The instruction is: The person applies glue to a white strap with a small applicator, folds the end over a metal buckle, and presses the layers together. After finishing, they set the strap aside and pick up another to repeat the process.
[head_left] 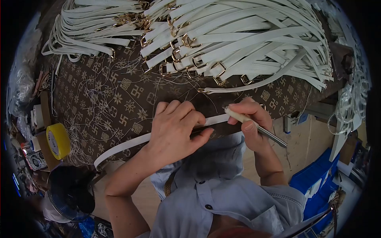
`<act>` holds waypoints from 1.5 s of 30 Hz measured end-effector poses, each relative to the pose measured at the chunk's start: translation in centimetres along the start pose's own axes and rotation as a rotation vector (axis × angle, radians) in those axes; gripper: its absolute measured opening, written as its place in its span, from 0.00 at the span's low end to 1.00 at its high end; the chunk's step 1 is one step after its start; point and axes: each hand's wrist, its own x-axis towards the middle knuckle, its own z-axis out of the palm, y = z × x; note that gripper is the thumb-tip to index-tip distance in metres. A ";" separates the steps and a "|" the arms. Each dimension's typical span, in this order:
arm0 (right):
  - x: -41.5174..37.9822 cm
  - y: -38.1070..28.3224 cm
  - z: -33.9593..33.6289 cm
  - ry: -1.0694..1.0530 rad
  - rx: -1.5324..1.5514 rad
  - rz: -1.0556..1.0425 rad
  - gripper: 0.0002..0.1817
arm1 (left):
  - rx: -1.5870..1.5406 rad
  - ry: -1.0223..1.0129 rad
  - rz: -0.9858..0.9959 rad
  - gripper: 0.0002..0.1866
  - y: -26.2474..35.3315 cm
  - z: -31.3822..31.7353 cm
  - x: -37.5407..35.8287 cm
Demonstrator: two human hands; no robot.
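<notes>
A white belt strap [126,145] lies along the front edge of the patterned cloth. My left hand [173,127] is closed over its middle, with the fingers curled and the thumb beneath. To the right, my right hand [254,121] grips a slim pen-like tool [272,137] with a metal shaft and a cream-coloured part between the fingers. Its small tip points left, just above the strap near the buckle end. A gold buckle [262,106] shows partly behind the right fingers. What kind of tool it is I cannot make out.
White straps with gold buckles [246,43] are heaped at the back, beside a second bundle [85,29]. Loose thread ends [99,99] litter the brown cloth [131,87]. Yellow tape [58,142] and a black fan [70,193] stand left; a blue crate [311,184] sits lower right.
</notes>
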 end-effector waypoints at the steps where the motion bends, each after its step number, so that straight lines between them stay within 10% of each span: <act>1: 0.0 0.1 0.1 0.002 -0.001 0.000 0.23 | -0.001 -0.001 0.002 0.12 0.1 0.2 0.1; 45: -0.6 1.0 0.3 0.054 -0.051 -0.096 0.16 | 0.114 -0.113 0.300 0.17 -0.7 -1.4 -1.6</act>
